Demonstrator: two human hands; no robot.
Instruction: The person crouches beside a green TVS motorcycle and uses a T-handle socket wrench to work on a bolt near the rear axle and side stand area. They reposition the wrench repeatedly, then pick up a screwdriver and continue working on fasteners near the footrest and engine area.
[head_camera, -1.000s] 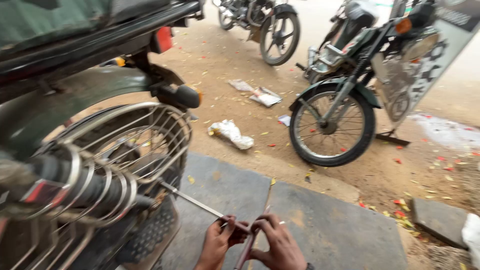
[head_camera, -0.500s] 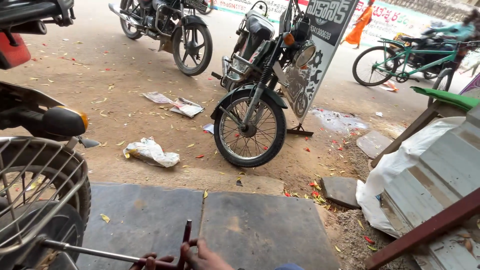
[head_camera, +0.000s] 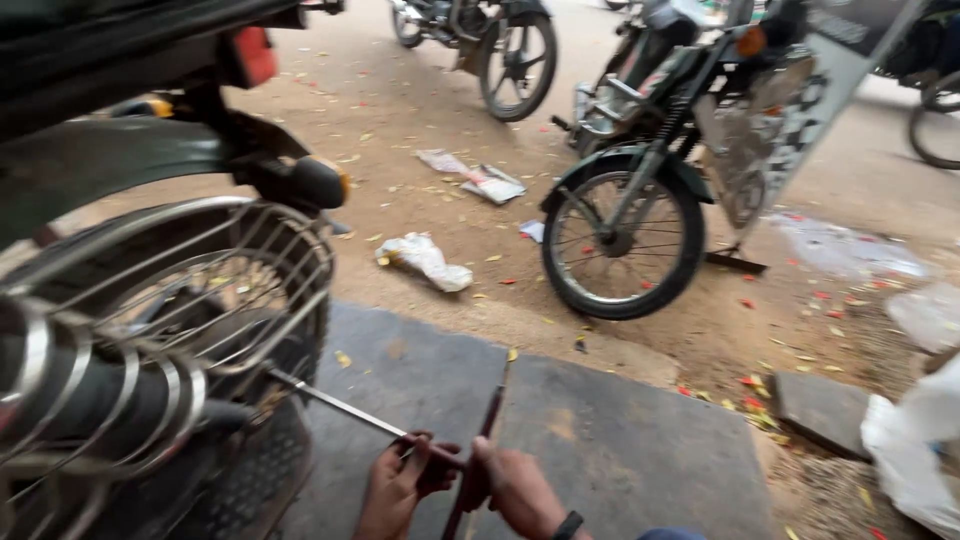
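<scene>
1. Metal rod (head_camera: 335, 402) runs from the motorcycle wheel (head_camera: 190, 330) at 9 o'clock toward both hands at 6 o'clock.
2. Left hand (head_camera: 400, 485) is wrapped around its end.
3. Right hand (head_camera: 515, 490) grips a red-handled tool (head_camera: 480, 455), pointing to 12 o'clock.

left hand (head_camera: 398, 482): fingers curled closed, low centre | right hand (head_camera: 510, 483): fist closed, touching left

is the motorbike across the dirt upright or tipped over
Upright: the parked motorbike stands on its front wheel, not lying on the dirt.
</scene>
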